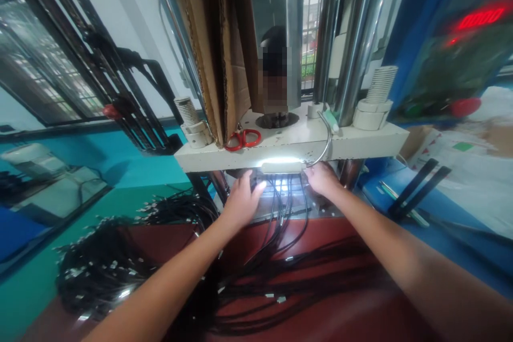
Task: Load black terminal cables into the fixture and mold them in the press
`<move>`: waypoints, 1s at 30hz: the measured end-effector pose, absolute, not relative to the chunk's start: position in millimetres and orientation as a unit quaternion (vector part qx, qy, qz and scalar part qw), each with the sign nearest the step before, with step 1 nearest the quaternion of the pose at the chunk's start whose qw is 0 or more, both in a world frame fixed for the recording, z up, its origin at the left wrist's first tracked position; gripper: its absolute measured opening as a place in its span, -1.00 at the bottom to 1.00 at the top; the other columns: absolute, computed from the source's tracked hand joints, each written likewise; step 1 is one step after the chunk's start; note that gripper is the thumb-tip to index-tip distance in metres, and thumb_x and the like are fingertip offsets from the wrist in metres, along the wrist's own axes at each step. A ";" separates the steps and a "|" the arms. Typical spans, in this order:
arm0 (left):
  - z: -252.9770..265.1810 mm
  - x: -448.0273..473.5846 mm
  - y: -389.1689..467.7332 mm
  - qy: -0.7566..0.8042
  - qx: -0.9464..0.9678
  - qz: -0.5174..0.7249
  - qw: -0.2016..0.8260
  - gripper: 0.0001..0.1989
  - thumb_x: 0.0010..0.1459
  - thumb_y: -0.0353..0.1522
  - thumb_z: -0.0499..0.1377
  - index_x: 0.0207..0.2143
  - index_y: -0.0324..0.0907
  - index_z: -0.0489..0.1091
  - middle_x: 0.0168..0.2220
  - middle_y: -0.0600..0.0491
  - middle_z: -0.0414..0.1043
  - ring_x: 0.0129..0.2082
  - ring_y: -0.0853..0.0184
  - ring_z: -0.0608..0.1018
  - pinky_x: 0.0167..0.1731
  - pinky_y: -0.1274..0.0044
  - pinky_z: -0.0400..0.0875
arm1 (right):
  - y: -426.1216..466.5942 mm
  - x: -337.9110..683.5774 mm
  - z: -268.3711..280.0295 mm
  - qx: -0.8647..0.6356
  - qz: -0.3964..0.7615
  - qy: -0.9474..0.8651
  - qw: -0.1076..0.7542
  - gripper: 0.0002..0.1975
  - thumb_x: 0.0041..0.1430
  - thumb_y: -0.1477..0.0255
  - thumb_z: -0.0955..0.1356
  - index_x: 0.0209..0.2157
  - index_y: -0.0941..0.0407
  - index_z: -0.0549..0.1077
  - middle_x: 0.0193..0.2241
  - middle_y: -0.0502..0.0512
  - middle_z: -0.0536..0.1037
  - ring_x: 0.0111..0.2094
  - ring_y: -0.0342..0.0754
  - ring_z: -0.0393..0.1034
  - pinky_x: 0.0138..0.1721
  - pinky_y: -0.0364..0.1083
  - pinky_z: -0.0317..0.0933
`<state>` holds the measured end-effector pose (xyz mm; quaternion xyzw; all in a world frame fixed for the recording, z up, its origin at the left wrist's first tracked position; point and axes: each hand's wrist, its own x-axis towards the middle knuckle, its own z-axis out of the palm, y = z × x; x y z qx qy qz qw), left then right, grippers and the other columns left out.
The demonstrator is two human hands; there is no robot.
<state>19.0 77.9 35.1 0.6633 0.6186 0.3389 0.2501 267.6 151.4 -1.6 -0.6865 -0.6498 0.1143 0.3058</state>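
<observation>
My left hand (pixel 242 202) is at the left side of the lit gap under the press plate (pixel 288 144), thumb and forefinger apart, holding nothing I can see. On the other side of the gap, my right hand (pixel 321 179) is closed, its curled fingertips by the right end of a small work lamp (pixel 282 167); what they grip is hidden. Between the hands lies a metal mould (pixel 282 188), lit brightly from above. Several black cables (pixel 276 230) run out of it toward me over the dark red table (pixel 320 307).
A large bundle of black cables with silvery plugs (pixel 100 272) lies at left. Red-handled scissors (pixel 243 139) rest on the press plate beside folded cardboard (pixel 224 53). A blue control box with a red display (pixel 481 18) stands at right, above a blue surface (pixel 452 256).
</observation>
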 end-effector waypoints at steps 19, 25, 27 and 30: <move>-19.3 -10.3 -40.1 0.409 0.898 0.155 -0.052 0.07 0.10 0.11 0.11 0.38 -0.34 -0.30 0.34 -0.35 -0.03 0.34 -0.10 0.06 0.18 0.11 0.28 | 120.2 254.1 0.6 -0.664 0.037 -0.718 0.208 -0.61 0.29 0.24 0.25 0.05 0.04 0.50 -0.04 0.22 0.45 0.00 0.12 0.35 -0.02 -0.02 0.21; -13.4 -2.4 -38.6 0.414 0.892 0.174 -0.042 0.05 0.12 0.08 0.11 0.38 -0.27 -0.35 0.32 -0.35 0.02 0.32 -0.09 0.12 0.16 0.09 0.31 | 127.4 248.4 6.3 -0.668 0.024 -0.717 0.201 -0.60 0.25 0.19 0.27 -0.05 0.10 0.57 -0.06 0.29 0.49 0.06 0.23 0.28 0.02 0.08 0.18; -12.9 -1.2 -38.1 0.414 0.891 0.180 -0.043 0.04 0.12 0.08 0.11 0.38 -0.25 -0.35 0.32 -0.34 0.03 0.31 -0.09 0.13 0.16 0.08 0.31 | 129.2 242.5 5.2 -0.671 0.015 -0.712 0.205 -0.58 0.24 0.18 0.27 -0.07 0.12 0.58 -0.03 0.31 0.48 0.10 0.26 0.23 0.06 0.11 0.12; -13.3 -1.3 -38.3 0.408 0.895 0.177 -0.048 0.02 0.14 0.07 0.10 0.38 -0.29 -0.33 0.32 -0.34 0.02 0.32 -0.08 0.11 0.18 0.10 0.29 | 130.4 235.2 1.6 -0.675 0.009 -0.708 0.207 -0.57 0.25 0.18 0.25 -0.07 0.12 0.59 -0.01 0.30 0.48 0.11 0.25 0.20 0.09 0.12 0.08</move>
